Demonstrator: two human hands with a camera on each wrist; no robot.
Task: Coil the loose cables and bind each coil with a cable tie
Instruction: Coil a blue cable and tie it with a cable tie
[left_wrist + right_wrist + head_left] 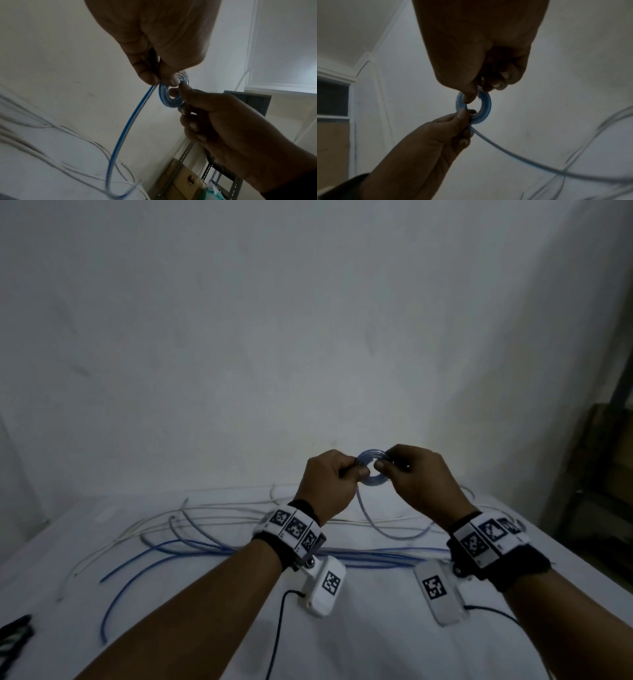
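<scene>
1. Head view: we've got both hands up above the white table (376, 628), holding a small blue coil (372, 469) between them. Our left hand (329, 484) pinches its left side, our right hand (418, 477) pinches the right, fingers curled in tight on both. Only this view shows the rest of the mess: loose blue cables (191, 549) and white cables (212, 513) sprawled across the table, well apart from the coil, plus something dark at the table's left edge that's too cut off to identify.
2. Left wrist view: up close you can see the coil (169, 94) is several tight turns, blue with pale streaks. A free tail (126, 128) drops from our left hand's (154, 40) thumb-and-finger pinch in a long curve toward the table. Also a metal rack (187, 159) by the wall, hidden from the head camera.
3. Right wrist view: the coil (485, 104) reads as a clean ring with an open centre, our right hand's fingertips (469, 97) hooked on its top rim and the left hand (440, 135) gripping the bottom, tail trailing off right.
</scene>
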